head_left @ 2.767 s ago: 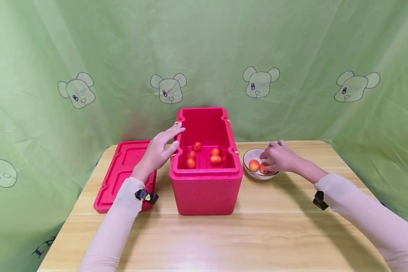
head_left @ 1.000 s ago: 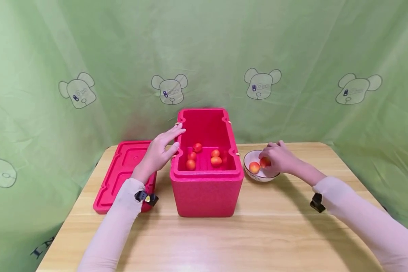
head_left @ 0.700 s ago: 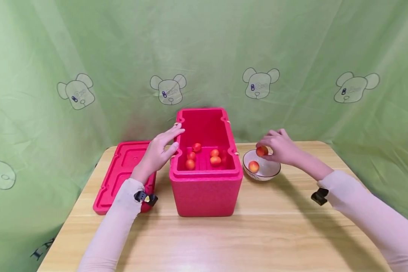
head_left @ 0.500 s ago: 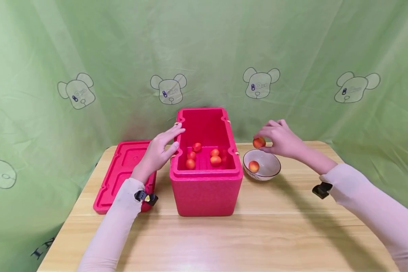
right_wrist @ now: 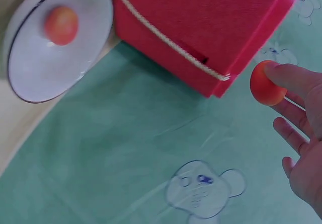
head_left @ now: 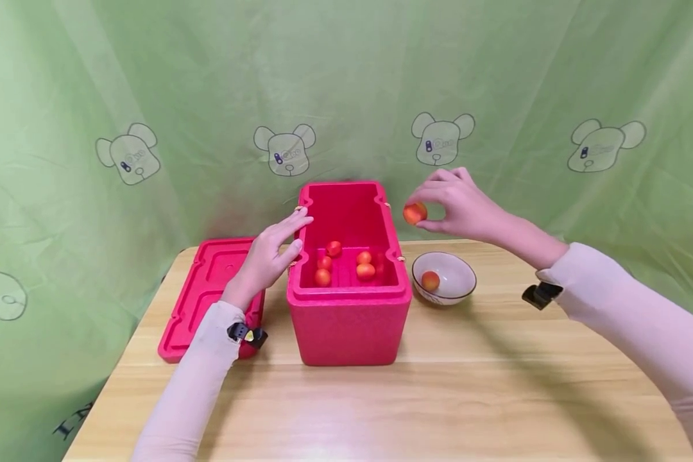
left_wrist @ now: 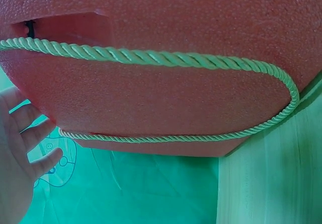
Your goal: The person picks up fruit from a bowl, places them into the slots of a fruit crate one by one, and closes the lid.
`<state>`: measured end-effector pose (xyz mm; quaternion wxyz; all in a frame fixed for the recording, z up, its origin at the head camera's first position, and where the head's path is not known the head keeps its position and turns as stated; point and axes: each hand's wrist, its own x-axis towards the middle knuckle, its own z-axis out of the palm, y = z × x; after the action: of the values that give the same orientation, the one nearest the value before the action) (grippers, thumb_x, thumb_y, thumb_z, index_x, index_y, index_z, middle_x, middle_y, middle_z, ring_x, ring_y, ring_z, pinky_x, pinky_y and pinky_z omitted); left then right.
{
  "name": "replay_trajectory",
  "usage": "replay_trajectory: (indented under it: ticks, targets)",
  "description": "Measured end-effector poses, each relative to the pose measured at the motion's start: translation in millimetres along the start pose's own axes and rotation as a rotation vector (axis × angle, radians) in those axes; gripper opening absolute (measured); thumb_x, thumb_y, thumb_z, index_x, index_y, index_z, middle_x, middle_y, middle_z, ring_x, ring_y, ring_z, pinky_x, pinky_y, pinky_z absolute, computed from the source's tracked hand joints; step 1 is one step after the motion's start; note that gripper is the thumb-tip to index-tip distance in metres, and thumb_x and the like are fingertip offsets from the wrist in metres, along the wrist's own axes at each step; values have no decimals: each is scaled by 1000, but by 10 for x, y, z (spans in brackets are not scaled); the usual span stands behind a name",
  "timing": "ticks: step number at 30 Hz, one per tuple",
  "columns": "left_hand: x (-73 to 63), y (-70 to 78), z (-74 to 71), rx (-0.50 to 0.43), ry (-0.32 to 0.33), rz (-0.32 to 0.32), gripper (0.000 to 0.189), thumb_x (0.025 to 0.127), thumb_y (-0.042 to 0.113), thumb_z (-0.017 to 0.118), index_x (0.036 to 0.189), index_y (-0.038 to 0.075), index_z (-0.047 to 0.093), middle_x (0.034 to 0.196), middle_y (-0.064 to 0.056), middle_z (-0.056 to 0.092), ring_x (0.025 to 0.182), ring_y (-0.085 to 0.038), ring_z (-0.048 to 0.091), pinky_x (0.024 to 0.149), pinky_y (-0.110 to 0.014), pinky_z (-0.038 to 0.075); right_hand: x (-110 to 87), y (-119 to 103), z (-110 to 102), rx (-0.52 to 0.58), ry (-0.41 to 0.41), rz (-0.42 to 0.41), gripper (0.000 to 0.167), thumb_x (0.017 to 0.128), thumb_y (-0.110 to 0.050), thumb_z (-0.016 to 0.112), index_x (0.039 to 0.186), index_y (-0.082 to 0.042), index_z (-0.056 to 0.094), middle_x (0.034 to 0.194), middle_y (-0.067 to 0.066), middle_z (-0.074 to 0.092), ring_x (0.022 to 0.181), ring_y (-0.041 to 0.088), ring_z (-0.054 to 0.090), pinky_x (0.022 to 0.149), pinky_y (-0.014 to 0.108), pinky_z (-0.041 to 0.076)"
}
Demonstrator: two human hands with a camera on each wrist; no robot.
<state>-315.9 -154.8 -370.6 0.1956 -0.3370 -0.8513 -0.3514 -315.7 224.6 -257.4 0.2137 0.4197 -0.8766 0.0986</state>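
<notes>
My right hand (head_left: 466,208) pinches a small round orange-red fruit (head_left: 414,214) between thumb and fingers. It is in the air, just right of the red foam box (head_left: 349,330) and above its rim. In the right wrist view the thumb lies over this fruit (right_wrist: 266,83). Below stands a white bowl (head_left: 461,279) with a dark rim, holding one similar fruit (head_left: 430,281). Inside the lidless box lie several orange-red fruits (head_left: 365,272). The fingers of my left hand (head_left: 265,262) rest, fairly straight, on the box's left rim.
A red lid (head_left: 208,289) lies on the wooden table (head_left: 346,410), left of the box and partly behind my left forearm. Twisted rope handles (left_wrist: 151,57) hang on the box's sides. A green curtain (head_left: 358,77) printed with bear heads surrounds the table.
My right hand has taken a fruit from the bowl, lifted it and moved it left toward the box. One fruit stays in the bowl. My left hand has stayed at the rim.
</notes>
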Motion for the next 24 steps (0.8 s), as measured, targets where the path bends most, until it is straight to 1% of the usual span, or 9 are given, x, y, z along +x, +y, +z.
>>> replay_trajectory:
  ticks: [5, 10, 17, 24]
  targets:
    - [12, -5, -8, 2, -1, 5, 53, 98, 26, 56, 150, 15, 52, 162, -5, 43, 152, -21, 38, 120, -55, 37, 144, -150, -52, 19, -25, -18, 37, 72, -7, 90, 107, -10, 77, 102, 4, 77, 103, 25, 56, 85, 46, 32]
    - [10, -9, 2, 4, 3, 13, 53, 97, 19, 59, 149, 15, 53, 161, -5, 44, 151, -22, 39, 120, -54, 36, 255, -283, -44, 17, -67, -56, 37, 75, -13, 90, 110, -11, 76, 105, 2, 76, 104, 23, 56, 85, 44, 32]
    - [5, -7, 16, 9, -1, 16, 53, 98, 23, 57, 150, 16, 52, 161, -5, 43, 152, -23, 38, 120, -55, 35, 424, -481, -41, 44, -92, -125, 36, 75, -11, 89, 108, -10, 76, 105, 3, 76, 103, 23, 56, 88, 45, 35]
    - [13, -9, 6, 17, 3, 14, 53, 99, 29, 55, 150, 16, 52, 161, -5, 44, 151, -22, 39, 119, -55, 37, 591, -677, 16, 22, -128, -196, 33, 77, -11, 87, 108, -10, 77, 103, 4, 76, 101, 23, 57, 88, 47, 37]
